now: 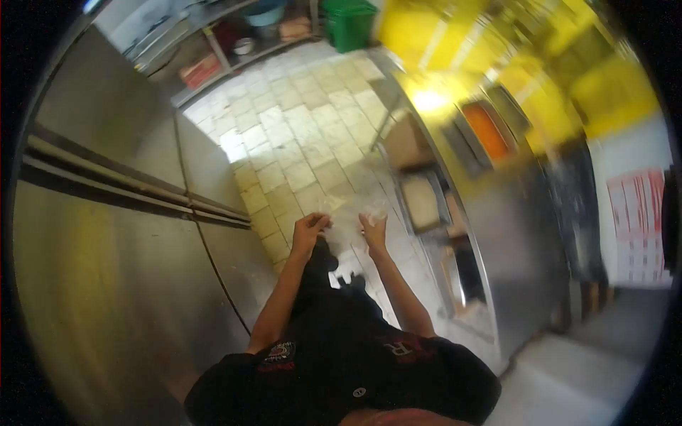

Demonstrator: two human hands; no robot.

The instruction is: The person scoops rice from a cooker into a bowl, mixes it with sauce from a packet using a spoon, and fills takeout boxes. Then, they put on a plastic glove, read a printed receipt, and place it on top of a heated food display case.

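My left hand [310, 234] and my right hand [374, 233] are held out in front of my body, a short way apart, above the tiled floor. Between them spreads a thin, see-through plastic bag [346, 219], blurred and hard to tell from the pale tiles behind it. The fingers of both hands are pinched on its sides. Whether anything is inside the bag cannot be made out.
A steel fridge [121, 284] lines the left side. To the right stands a steel counter [508, 234] with an orange-filled pan [486, 130] on top and a tray [421, 201] on its shelf. A green bin [349, 27] and a low shelf [245, 60] are at the back.
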